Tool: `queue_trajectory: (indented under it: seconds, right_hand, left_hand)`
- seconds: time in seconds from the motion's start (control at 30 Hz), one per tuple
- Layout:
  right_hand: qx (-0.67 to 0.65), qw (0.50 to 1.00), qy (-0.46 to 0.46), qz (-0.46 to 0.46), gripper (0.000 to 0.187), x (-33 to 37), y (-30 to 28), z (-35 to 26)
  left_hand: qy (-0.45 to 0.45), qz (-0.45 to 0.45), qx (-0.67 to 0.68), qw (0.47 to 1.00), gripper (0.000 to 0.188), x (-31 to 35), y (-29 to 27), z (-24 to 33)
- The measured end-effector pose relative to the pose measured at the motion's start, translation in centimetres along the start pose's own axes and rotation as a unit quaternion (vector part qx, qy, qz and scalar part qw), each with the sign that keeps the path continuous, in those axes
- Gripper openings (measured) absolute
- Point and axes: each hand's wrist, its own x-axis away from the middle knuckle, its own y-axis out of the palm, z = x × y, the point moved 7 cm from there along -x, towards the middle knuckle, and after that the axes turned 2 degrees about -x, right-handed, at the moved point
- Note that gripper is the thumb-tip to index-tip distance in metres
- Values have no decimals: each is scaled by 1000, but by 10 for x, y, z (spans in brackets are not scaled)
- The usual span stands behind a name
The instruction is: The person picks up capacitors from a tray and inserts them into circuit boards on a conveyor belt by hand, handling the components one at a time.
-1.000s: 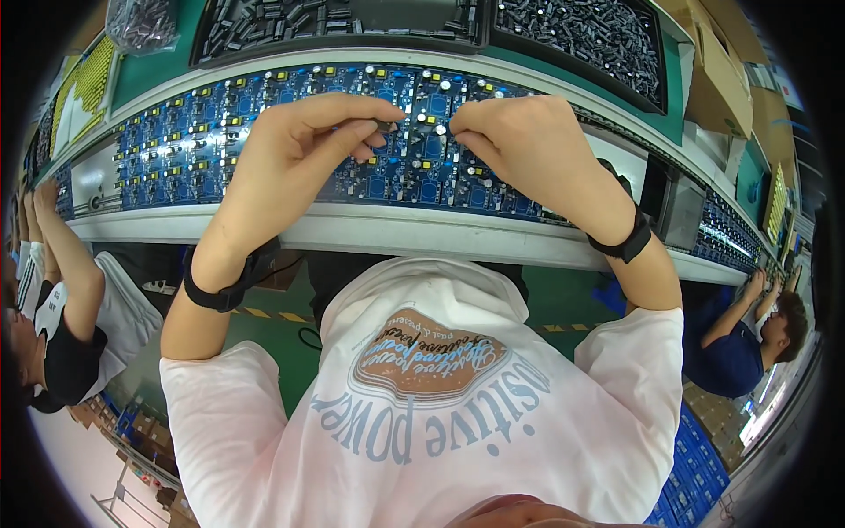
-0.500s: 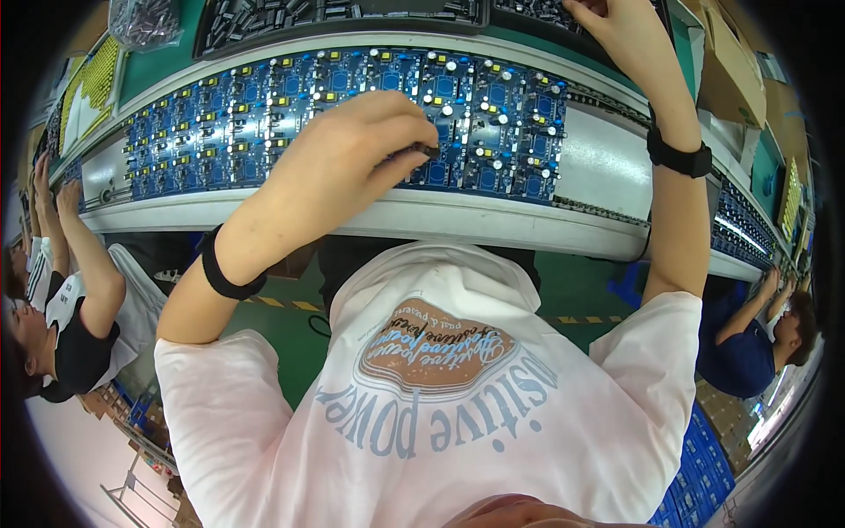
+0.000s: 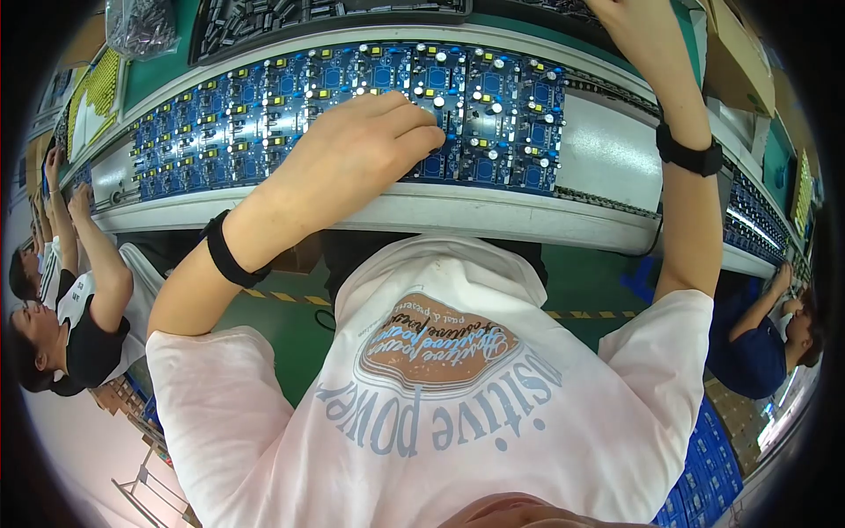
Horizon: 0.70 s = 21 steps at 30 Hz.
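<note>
My left hand is over the blue circuit boards, its fingers bent together and its fingertips low against a board right of the middle. Whatever is between those fingertips is hidden by the hand itself. At the top edge, my right hand reaches over the right-hand black tray of small dark parts; its fingers are cut off by the picture's edge. The boards bear white, yellow and blue components and lie in rows on a conveyor line.
Another black tray holds many dark cylindrical parts behind the boards. A clear plastic bag of parts lies at the far left. A cardboard box stands at the right. The conveyor's metal rail runs along my side. People work at both sides.
My left hand has turned palm-down over the boards; the small dark part at its fingertips is now hidden. My right hand has moved farther up, partly out of the picture. The view has shifted slightly.
</note>
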Motion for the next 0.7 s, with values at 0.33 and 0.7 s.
queue_trajectory:
  seconds: [0.33, 0.7]
  right_hand:
    - [-417, 885, 169, -116, 11, 45, 23, -10]
    - [-437, 874, 145, -153, 24, 68, 41, -7]
  left_hand:
    - [63, -30, -67, 995, 28, -3, -1, 10]
    - [52, -19, -90, 994, 22, -8, 1, 19]
